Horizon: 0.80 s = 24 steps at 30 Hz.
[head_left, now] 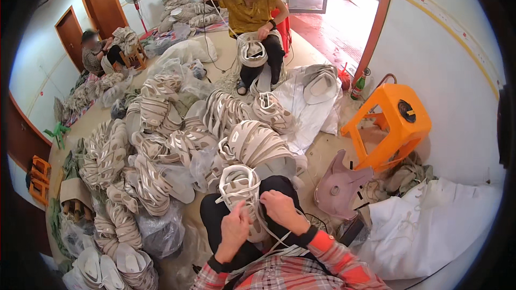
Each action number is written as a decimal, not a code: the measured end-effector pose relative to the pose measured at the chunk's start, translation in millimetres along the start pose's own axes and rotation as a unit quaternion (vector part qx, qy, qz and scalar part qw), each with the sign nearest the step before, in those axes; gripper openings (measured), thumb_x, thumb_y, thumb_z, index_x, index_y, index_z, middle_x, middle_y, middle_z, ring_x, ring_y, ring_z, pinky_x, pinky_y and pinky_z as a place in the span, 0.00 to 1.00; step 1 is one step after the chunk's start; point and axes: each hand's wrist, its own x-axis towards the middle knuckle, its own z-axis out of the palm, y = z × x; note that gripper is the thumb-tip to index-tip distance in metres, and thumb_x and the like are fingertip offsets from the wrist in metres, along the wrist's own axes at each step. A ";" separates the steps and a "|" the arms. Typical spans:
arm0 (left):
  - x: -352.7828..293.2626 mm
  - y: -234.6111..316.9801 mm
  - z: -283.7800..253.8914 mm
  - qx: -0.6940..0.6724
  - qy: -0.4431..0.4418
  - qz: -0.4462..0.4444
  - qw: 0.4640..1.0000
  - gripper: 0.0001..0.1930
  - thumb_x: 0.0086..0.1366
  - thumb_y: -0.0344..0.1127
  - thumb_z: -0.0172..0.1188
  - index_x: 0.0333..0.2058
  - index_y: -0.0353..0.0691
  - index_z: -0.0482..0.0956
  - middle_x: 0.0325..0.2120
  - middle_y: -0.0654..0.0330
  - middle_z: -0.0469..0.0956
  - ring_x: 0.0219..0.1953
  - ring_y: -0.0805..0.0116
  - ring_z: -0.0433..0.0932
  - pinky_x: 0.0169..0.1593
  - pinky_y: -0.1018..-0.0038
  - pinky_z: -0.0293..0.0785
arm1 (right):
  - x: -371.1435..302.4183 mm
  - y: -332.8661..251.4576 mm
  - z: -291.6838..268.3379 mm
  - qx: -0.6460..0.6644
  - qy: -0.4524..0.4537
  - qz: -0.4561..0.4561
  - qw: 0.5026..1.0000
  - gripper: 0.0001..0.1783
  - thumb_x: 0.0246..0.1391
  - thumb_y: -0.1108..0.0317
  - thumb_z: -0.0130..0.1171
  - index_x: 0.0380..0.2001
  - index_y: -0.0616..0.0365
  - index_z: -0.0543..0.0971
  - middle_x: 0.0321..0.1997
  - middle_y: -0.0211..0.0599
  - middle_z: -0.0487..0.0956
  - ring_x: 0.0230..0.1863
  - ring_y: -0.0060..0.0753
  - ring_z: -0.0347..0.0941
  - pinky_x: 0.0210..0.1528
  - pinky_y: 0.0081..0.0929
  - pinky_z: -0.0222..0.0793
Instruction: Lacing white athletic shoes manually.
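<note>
A beige and white shoe upper [234,181] rests on my lap between my knees, its collar opening facing away from me. My left hand [235,232] is closed over the upper's near left side, fingertips drawn together at the lacing area; what they pinch is too small to make out. On the other side, my right hand [281,212] pinches a pale shoelace at the upper's right edge. Loose lace ends [279,243] trail below the right hand across my lap. Just beyond the upper lies a nested stack of similar uppers [257,144].
Heaps of shoe uppers [153,182] and plastic bags [161,234] cover the floor to the left. At right stand an orange stool [388,123], a broken mauve plastic piece [342,188] and white sacks [424,225]. Across from me a seated co-worker [250,11] pulls a lace upward.
</note>
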 end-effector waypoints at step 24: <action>55.7 -8.6 -43.6 -0.121 -0.362 -0.129 0.915 0.25 0.63 0.29 0.38 0.60 0.46 0.56 0.16 0.66 0.66 0.11 0.81 0.58 0.14 0.83 0.52 | 18.5 -5.6 6.0 0.088 -0.090 0.122 0.985 0.09 0.48 0.67 0.49 0.25 0.64 0.71 0.27 0.58 0.75 0.32 0.56 0.74 0.33 0.46 0.69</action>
